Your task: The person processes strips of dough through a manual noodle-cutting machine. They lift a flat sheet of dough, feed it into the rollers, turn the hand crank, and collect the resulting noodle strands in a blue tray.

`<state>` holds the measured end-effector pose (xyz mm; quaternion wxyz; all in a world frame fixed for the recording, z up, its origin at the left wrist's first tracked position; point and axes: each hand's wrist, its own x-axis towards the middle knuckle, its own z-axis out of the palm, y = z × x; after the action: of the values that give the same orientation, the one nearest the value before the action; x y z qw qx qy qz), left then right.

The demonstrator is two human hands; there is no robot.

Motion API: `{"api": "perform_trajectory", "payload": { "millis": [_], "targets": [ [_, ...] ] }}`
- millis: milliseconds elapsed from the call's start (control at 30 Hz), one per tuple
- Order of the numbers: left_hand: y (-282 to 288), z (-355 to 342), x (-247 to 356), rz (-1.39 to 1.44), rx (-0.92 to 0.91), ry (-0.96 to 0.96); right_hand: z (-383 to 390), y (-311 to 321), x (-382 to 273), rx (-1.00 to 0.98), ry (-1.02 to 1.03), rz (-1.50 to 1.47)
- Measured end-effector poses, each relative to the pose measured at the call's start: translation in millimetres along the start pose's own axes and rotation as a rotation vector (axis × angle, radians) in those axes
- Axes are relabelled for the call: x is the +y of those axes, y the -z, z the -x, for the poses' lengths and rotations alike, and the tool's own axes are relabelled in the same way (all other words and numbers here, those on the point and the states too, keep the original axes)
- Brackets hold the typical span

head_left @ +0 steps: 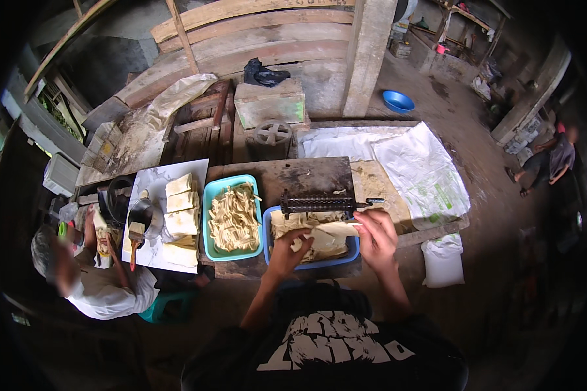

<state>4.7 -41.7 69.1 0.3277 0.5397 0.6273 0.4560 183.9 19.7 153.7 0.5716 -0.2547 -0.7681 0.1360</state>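
Your left hand (285, 253) and right hand (377, 238): fingers closed, pinching opposite ends of pale dough sheet (336, 229). Sheet held above blue tub (332, 262). Turquoise tray (233, 255) of dough strips (233, 218): left of tub. Dark ridged roller (316, 203): at tub's far side.

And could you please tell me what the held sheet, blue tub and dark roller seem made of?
Held sheet: probably dough, matte, pale and thin. Blue tub: likely plastic, smooth, evenly coloured. Dark roller: perhaps metal, glinting along its ridges.
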Motion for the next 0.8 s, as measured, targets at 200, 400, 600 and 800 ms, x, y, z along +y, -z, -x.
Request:
{"api": "perform_trajectory", "payload": {
  "millis": [200,400,600,800],
  "targets": [
    [45.0,-34.1,62.6,0.045,0.397,-0.443,-40.2,-39.0,-4.1,-0.004,-0.089,-0.224],
    [85.9,-92.9,55.1,-0.054,-0.085,-0.237,-35.3,-72.1,32.6,0.106,-0.583,-0.465],
    [103.4,-122.2,36.0,-0.218,-0.22,-0.282,-25.1,-78.1,56.8,-0.003,-0.603,-0.245],
    [104.8,-137.1,36.5,-0.225,-0.281,-0.244,-22.5,-85.4,67.8,-0.012,-0.64,-0.205]
  ]
}}
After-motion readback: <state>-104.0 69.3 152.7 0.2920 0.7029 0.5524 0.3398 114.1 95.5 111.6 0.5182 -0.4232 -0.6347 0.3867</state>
